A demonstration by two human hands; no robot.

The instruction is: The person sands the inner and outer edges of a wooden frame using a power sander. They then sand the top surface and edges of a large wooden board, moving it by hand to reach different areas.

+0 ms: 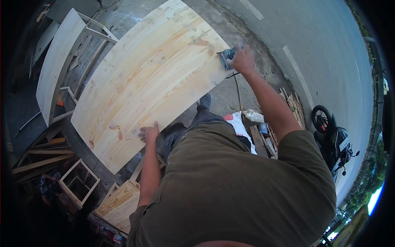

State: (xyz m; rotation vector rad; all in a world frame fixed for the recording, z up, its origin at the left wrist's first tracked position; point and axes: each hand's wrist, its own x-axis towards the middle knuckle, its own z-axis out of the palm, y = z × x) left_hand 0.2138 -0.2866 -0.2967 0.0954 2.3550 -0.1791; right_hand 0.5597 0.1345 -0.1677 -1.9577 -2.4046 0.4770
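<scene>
On the wooden board [144, 82], right hand [242, 58] grips a sander [226, 61] at one corner; left hand [149, 133] rests near the edge, fingers spread.

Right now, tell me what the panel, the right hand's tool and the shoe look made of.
Panel: pale wood, perhaps pine, seemingly unvarnished; grain and knots show.
Tool under the right hand: probably hard plastic, dusty blue-grey; the hand hides much of it.
Shoe: perhaps moulded foam or rubber, matte grey; small holes dot it.

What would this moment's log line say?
right hand: gripping sander | left hand: resting on wooden panel | sander: at panel's edge
</scene>
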